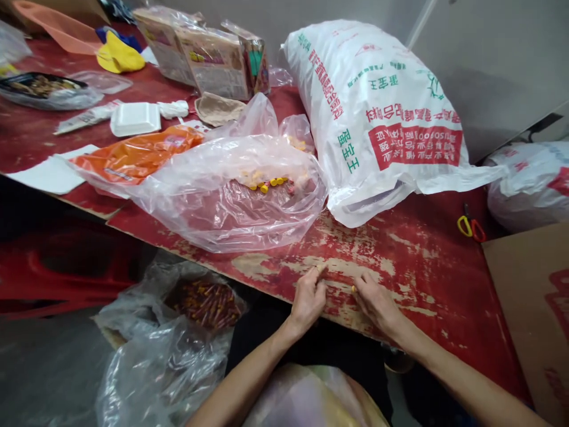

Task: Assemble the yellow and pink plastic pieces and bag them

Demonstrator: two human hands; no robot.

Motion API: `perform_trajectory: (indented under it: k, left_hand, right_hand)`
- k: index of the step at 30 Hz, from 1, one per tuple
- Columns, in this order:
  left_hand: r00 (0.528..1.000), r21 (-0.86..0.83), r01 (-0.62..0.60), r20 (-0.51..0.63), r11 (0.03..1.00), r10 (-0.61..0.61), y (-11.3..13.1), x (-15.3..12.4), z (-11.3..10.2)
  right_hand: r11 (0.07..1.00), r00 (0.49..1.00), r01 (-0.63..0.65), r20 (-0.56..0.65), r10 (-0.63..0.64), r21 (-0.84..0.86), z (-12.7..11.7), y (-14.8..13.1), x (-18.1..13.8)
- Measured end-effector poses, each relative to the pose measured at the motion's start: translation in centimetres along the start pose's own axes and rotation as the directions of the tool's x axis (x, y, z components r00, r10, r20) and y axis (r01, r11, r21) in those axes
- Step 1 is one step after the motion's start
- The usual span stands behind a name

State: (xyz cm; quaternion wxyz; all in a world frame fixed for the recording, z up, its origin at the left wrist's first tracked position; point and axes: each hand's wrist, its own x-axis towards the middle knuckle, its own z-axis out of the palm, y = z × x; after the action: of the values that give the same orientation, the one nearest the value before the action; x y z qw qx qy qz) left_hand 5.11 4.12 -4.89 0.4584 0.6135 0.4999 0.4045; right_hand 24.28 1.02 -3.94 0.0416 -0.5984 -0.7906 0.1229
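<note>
My left hand [308, 296] is closed in a pinch above the worn front edge of the red table; what its fingertips hold, if anything, is too small to name. My right hand [377, 300] is a little to the right, its fingers curled, with a small yellow piece [354, 289] at the fingertips. A gap separates the two hands. Beyond them lies an open clear plastic bag [213, 222] with several small yellow caps [265, 188] inside. Below the table edge, at the left, a plastic-lined container holds many thin reddish sticks [211, 301] with yellowish parts.
A large white printed sack [382, 101] leans behind the clear bag. Scissors [471, 228] lie at the right beside a cardboard box [528, 296]. Toward the back left are an orange bag [137, 155], a white foam box [136, 118], wrapped packages [213, 65] and a food tray [42, 86].
</note>
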Motion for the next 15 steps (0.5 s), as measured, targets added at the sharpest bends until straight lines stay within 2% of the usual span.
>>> perform_trajectory:
  k: [2,4,7,9,12,13,15]
  left_hand:
    - [1.000,-0.003,-0.003,0.018,1.000,0.003,0.1,0.2,0.2]
    - [0.995,0.036,-0.066,0.075,0.997,0.063,0.3,0.1,0.5]
    - [0.953,0.065,-0.249,0.194,0.966,0.232,0.3,-0.4,0.4]
    - [0.925,0.050,-0.316,0.238,0.947,0.296,0.3,-0.9,-0.3]
    - [0.944,0.053,-0.278,0.200,0.959,0.263,0.8,-1.7,-3.0]
    - [0.960,0.072,-0.243,0.158,0.967,0.230,0.9,-2.1,-4.3]
    - [0.989,0.136,-0.144,0.044,0.980,0.140,1.0,-3.1,-7.4]
  right_hand:
    - [1.000,1.000,-0.020,-0.020,0.020,-0.007,0.0,0.1,0.4]
    - [0.998,0.999,-0.012,-0.046,0.015,0.064,-0.4,0.0,0.9]
    - [0.955,0.994,0.024,-0.112,0.010,0.295,-1.2,-1.3,1.7]
    - [0.860,0.990,0.018,-0.127,0.055,0.510,-1.5,-3.2,2.0]
    - [0.679,0.997,-0.013,-0.040,0.062,0.734,-1.8,-5.6,2.9]
    - [0.658,0.999,-0.011,-0.015,0.034,0.753,-2.0,-5.8,3.5]
    - [0.712,0.997,0.026,-0.065,0.028,0.702,-2.6,-4.5,5.5]
